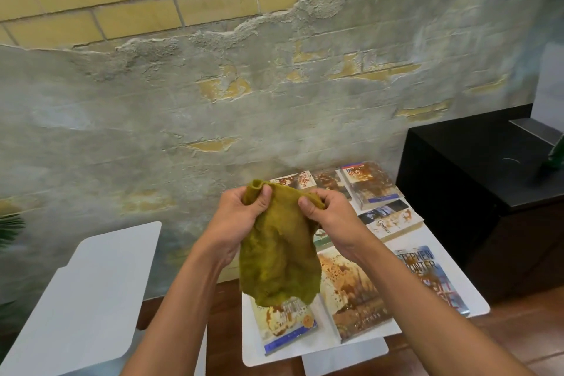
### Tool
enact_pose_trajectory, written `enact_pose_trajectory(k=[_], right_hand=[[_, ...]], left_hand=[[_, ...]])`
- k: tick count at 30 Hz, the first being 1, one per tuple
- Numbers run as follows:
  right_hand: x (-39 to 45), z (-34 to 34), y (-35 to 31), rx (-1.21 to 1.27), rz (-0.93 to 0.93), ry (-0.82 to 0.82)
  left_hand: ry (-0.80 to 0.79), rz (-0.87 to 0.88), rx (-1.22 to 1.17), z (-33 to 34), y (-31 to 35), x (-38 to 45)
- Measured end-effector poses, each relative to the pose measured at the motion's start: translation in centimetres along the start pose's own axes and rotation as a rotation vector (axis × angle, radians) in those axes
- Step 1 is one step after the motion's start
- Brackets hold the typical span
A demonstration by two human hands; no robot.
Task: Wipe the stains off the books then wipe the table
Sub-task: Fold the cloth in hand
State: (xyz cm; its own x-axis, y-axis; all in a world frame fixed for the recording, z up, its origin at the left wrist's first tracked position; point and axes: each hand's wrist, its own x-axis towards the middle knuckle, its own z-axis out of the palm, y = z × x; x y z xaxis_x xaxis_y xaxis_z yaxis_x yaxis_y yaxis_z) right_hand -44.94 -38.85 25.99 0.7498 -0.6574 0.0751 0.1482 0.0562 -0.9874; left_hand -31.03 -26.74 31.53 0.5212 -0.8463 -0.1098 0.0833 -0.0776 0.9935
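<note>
An olive-green cloth (279, 256) hangs in the air above the white table (476, 296). My left hand (236, 217) grips its top left corner and my right hand (331, 212) pinches its top right edge. Several books with brown stains lie flat on the table: a small one (285, 325) under the cloth's lower end, a large one (354, 290) beside it, a blue-and-white one (433, 278) at the right, and more (370, 183) toward the wall. The cloth hides part of the books behind it.
A second white table (88, 293) stands to the left. A black cabinet (476, 168) stands at the right against the rough plaster-and-brick wall (213, 85), with a green object (555, 156) on top. Wooden floor (518, 333) shows around the tables. Plant leaves (10, 227) sit at the far left.
</note>
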Motion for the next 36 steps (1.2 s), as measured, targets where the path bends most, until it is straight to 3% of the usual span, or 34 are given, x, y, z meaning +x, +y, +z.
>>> enact_pose_trajectory(k=[4,8,12,14,20,24,30,36], right_hand=[[0.5,-0.7,-2.2,-0.072,-0.043,-0.004],[0.5,-0.8,-4.0,-0.111,-0.138,0.001],[0.1,-0.1,-6.1,0.407,-0.156,-0.191],[-0.1,1.3,-7.3,0.555,-0.184,-0.207],[0.7,4.6,-8.6,0.694,-0.266,-0.039],[0.5,5.1,-8.3,0.826,-0.25,-0.082],[0.6,4.2,-7.9,0.67,-0.178,-0.082],[0.8,2.3,-7.9,0.078,-0.318,0.127]], left_hand=[[0.219,0.177,0.043,0.0,0.4,0.1],[0.217,0.275,0.046,0.0,1.1,0.1],[-0.073,0.25,-0.245,0.5,2.6,-0.2],[-0.13,0.296,-0.279,1.7,3.4,-0.2],[-0.023,0.497,-0.296,5.0,4.0,0.5],[0.082,0.533,-0.277,6.0,3.7,0.5],[0.036,0.374,-0.21,6.7,3.5,0.1],[0.079,0.31,-0.127,5.3,3.9,0.4]])
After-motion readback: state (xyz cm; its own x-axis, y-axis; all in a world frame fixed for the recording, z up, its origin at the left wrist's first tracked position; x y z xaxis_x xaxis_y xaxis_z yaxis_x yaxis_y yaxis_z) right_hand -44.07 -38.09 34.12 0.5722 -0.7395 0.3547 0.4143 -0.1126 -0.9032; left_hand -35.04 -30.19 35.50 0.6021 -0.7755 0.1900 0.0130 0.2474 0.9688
